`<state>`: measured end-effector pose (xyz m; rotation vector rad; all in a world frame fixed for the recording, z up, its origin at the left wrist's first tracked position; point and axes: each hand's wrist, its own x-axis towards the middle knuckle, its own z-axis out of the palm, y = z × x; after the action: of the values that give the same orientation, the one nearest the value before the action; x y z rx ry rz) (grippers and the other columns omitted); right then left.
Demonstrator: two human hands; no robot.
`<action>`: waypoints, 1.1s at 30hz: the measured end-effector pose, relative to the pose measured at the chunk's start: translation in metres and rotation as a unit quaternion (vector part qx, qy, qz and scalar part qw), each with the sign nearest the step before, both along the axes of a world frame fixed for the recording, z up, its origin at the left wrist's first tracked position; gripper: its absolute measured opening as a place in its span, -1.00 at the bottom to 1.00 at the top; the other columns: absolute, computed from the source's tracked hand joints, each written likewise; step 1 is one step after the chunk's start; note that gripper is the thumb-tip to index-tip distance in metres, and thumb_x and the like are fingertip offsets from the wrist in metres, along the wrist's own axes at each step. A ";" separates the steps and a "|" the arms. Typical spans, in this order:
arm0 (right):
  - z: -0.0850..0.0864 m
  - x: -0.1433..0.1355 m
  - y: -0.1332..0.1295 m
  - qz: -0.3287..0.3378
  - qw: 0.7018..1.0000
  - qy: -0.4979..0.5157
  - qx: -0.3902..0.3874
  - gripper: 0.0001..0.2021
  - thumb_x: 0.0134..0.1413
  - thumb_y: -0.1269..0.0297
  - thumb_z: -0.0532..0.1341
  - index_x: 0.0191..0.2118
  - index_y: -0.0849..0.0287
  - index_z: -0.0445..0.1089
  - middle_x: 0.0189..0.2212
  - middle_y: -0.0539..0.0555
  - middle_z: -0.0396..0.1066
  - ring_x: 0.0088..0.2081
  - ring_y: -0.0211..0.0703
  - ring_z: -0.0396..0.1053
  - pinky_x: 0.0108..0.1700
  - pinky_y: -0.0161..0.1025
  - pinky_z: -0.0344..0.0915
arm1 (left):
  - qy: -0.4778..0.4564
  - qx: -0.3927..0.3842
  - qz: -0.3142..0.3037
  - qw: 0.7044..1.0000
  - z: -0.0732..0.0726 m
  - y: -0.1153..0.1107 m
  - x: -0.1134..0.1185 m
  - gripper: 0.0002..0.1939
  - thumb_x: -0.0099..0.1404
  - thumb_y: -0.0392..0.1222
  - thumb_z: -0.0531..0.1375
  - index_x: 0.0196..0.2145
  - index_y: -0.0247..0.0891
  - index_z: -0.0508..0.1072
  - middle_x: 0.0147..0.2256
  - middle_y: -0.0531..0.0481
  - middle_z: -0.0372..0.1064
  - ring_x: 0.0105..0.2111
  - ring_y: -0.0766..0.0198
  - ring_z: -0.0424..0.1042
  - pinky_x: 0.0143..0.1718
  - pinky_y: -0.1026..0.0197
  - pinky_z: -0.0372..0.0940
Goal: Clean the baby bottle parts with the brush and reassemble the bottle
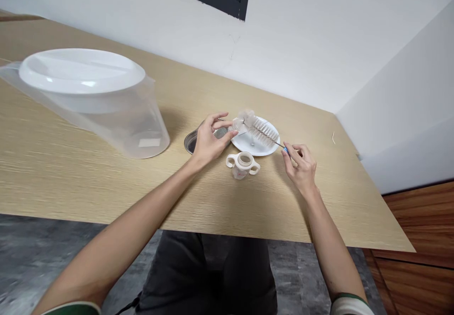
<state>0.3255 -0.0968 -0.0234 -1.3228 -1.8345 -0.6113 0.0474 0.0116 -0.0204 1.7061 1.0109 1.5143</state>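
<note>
A bottle brush (264, 131) with pale bristles, a twisted wire stem and a blue part at the handle is held slantwise over a white plate (252, 150). My right hand (301, 166) is closed round its handle end. At the brush's tufted tip, my left hand (211, 140) has its thumb and fingers curled on the bristles. Just in front of the plate stands a small two-handled baby bottle (243, 165), upright and uncapped, touched by neither hand. Partly hidden behind my left hand lies a shiny metal dish (190, 141).
A large translucent pitcher (120, 128) with a white lid stands at the left of the wooden table (198, 206). A thin pale strip (333, 138) lies on the right. The wall (291, 50) borders the table's back, and wooden cabinets (422, 258) stand at the right.
</note>
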 end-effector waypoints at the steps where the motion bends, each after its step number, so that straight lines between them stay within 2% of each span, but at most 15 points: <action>1: -0.001 -0.002 0.000 -0.001 1.000 -0.002 0.003 -0.73 0.32 0.31 0.23 0.08 0.10 0.53 -0.23 0.13 0.48 -0.35 -0.24 0.40 -0.31 -0.27 0.34 | -0.003 -0.005 -0.002 1.000 0.000 0.000 0.000 -0.37 0.12 0.01 0.43 0.10 -0.16 0.38 -0.10 -0.08 0.62 0.02 0.06 0.56 0.24 -0.09 0.29; 11: 0.000 -0.023 -0.005 0.000 0.998 -0.053 0.041 -0.72 0.34 0.38 0.20 0.10 0.16 0.50 -0.27 0.14 0.48 -0.34 -0.25 0.41 -0.30 -0.31 0.35 | -0.039 -0.032 0.033 0.998 0.004 -0.002 0.003 -0.37 0.06 0.00 0.46 0.05 -0.19 0.40 -0.07 -0.10 0.57 -0.02 0.06 0.57 0.13 -0.03 0.40; 17: -0.003 -0.018 -0.005 -0.057 0.994 -0.075 0.048 -0.73 0.37 0.33 0.17 0.08 0.10 0.51 -0.26 0.15 0.51 -0.28 -0.20 0.47 -0.22 -0.28 0.41 | -0.076 -0.057 0.003 0.995 0.009 -0.004 0.004 -0.34 0.04 -0.01 0.48 0.05 -0.22 0.41 -0.20 -0.10 0.60 -0.03 0.01 0.58 0.13 -0.09 0.40; 23: -0.002 -0.013 -0.004 -0.071 0.992 -0.066 0.078 -0.73 0.34 0.36 0.19 0.09 0.12 0.49 -0.24 0.18 0.53 -0.23 -0.15 0.48 -0.16 -0.23 0.42 | -0.068 -0.057 0.002 0.996 0.010 -0.006 0.005 -0.37 0.07 -0.01 0.46 0.05 -0.20 0.40 -0.16 -0.12 0.61 0.01 0.02 0.57 0.15 -0.09 0.40; 27: 0.001 -0.006 -0.002 -0.093 0.991 -0.032 0.096 -0.75 0.33 0.36 0.21 0.06 0.13 0.51 -0.26 0.16 0.51 -0.29 -0.18 0.45 -0.22 -0.25 0.38 | -0.070 -0.051 0.008 0.996 0.013 -0.007 0.003 -0.38 0.10 -0.01 0.45 0.06 -0.19 0.39 -0.16 -0.11 0.62 0.01 0.05 0.57 0.17 -0.08 0.38; 33: 0.003 0.004 0.001 -0.108 0.989 0.051 0.086 -0.77 0.34 0.25 0.21 0.01 0.10 0.55 -0.24 0.16 0.49 -0.30 -0.17 0.44 -0.25 -0.20 0.40 | -0.062 -0.037 0.006 0.997 0.012 -0.004 0.002 -0.35 0.08 -0.02 0.45 0.08 -0.19 0.37 -0.13 -0.12 0.61 0.03 0.03 0.56 0.15 -0.07 0.39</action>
<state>0.3294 -0.0958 -0.0202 -1.4199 -1.5313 -0.7825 0.0490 0.0074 -0.0085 1.5383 1.0020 1.5502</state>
